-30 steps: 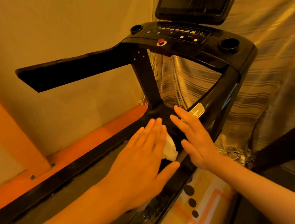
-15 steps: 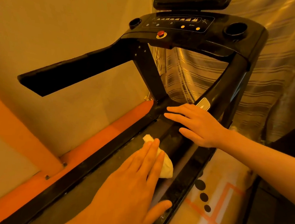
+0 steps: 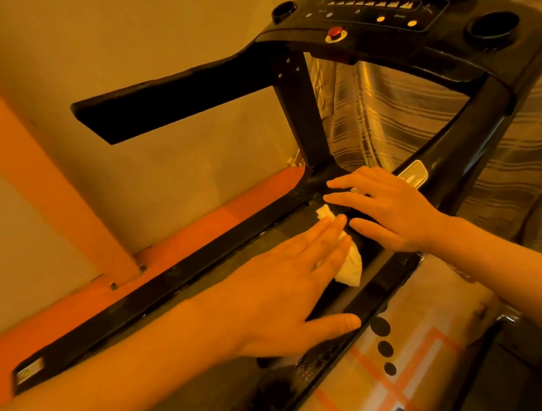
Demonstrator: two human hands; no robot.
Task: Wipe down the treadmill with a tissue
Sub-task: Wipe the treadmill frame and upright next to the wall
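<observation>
Slippage is the main risk: the left hand (image 3: 276,290) only presses the tissue (image 3: 352,270) down with flat, straight fingers rather than gripping it. A quick stroke along the treadmill (image 3: 305,120) could, I judge, leave the wad behind or bunch it against the right hand (image 3: 389,208), which rests spread and empty on the front cover (image 3: 323,180). The tissue lies low at the treadmill's front end under the left fingertips, showing at about one o'clock from that hand's middle.
</observation>
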